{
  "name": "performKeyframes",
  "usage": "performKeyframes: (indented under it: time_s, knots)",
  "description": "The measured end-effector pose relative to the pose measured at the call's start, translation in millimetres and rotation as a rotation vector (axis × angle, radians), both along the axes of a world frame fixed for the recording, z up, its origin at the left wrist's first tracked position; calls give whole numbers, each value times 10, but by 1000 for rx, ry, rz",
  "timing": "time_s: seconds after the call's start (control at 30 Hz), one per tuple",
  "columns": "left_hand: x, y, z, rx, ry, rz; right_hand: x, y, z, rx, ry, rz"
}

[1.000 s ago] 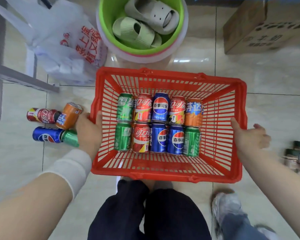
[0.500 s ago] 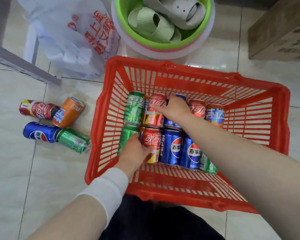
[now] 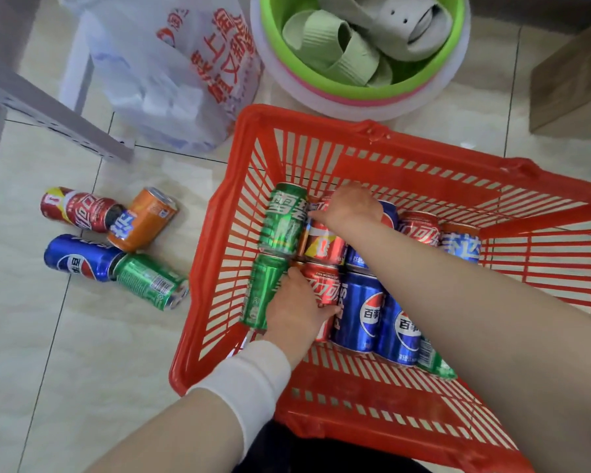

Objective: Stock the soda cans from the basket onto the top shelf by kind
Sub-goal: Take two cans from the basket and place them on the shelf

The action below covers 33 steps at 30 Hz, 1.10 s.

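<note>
A red basket [image 3: 198,336] stands on the floor with two rows of cans lying in it. My left hand [image 3: 297,308] grips the near-row red cola can [image 3: 325,285], beside a green Sprite can [image 3: 263,291]. My right hand [image 3: 348,208] reaches across and grips the far-row red cola can [image 3: 325,242], next to another green Sprite can [image 3: 284,220]. Blue Pepsi cans [image 3: 359,308], a further red cola can [image 3: 418,228] and an orange Fanta can [image 3: 461,245] lie to the right. My right forearm hides part of the far row. No shelf top is in view.
Left of the basket, loose cans lie on the tiles: red cola [image 3: 75,209], orange [image 3: 144,220], blue Pepsi [image 3: 79,257], green [image 3: 151,281]. Behind are a white plastic bag [image 3: 171,70], a green basin holding slippers [image 3: 362,93], a cardboard box [image 3: 574,80] and a grey shelf rail [image 3: 55,121].
Both hands left the basket's sides and reached into it. Each now has its fingers round a red cola can. The view has shifted closer and to the left.
</note>
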<state>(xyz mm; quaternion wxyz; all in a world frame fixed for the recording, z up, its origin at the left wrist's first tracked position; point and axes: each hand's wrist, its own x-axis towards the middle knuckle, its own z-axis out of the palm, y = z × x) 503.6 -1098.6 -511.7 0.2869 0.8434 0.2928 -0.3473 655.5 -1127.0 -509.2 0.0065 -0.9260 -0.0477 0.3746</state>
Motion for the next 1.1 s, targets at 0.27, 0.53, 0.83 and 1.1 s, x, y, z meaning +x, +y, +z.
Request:
performKeyframes:
  time_s: [0.27,0.53,0.83,1.1]
  knots:
    - [-78,-4,2,-17,-24,0,-20,-87,44,69,75,-71]
    - [-117,-5,68,-13,-102,98,6,-312,203,265,107,-227]
    - [-195,137,723,-42,-192,173,-177,-848,1102,590,32,-629]
    - [-524,331,2094,-178,-310,369,-733,-1356,2477,742,103,-823]
